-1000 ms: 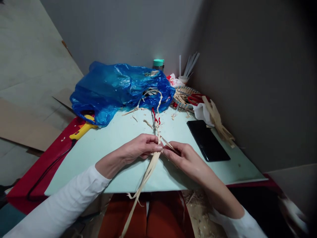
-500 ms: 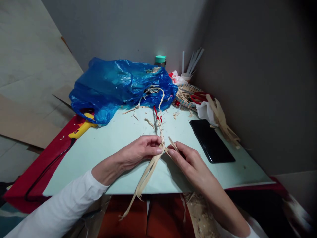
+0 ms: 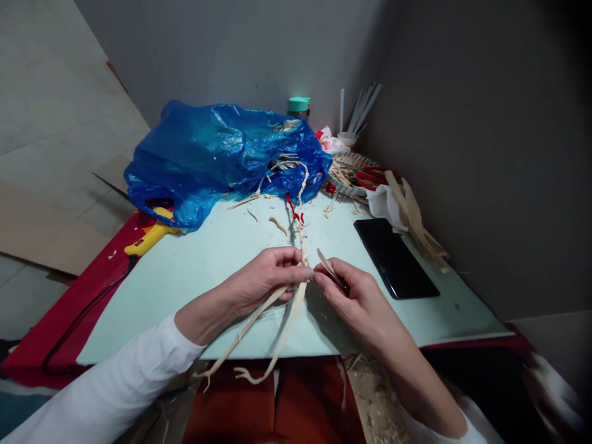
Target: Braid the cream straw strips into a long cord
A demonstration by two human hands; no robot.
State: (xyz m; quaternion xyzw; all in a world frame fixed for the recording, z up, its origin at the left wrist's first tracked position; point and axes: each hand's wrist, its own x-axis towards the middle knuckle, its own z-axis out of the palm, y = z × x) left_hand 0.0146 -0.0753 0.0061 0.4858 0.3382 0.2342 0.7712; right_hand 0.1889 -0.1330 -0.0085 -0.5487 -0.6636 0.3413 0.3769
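My left hand (image 3: pixel 263 280) and my right hand (image 3: pixel 354 296) meet over the pale green table top (image 3: pixel 194 265), both pinching a braid of tan straw strips (image 3: pixel 303 243). The braid runs away from my hands to a red tie (image 3: pixel 292 213) near the blue plastic bag (image 3: pixel 217 157). Below my left hand two loose strips (image 3: pixel 259 333) trail apart and hang over the table's near edge. My right fingers hold a short strip end (image 3: pixel 326 264) that sticks up.
A black phone (image 3: pixel 395 259) lies to the right. Behind it are a woven tray with red scissors (image 3: pixel 367 179), a white cloth and straw strips (image 3: pixel 416 225). A yellow glue gun (image 3: pixel 150 237) lies left on red cloth. A green-capped bottle (image 3: pixel 299 108) and a cup of sticks (image 3: pixel 354 117) stand by the wall.
The loose strips below my left hand have split apart and swung left. Both hands have shifted slightly away from me along the braid.
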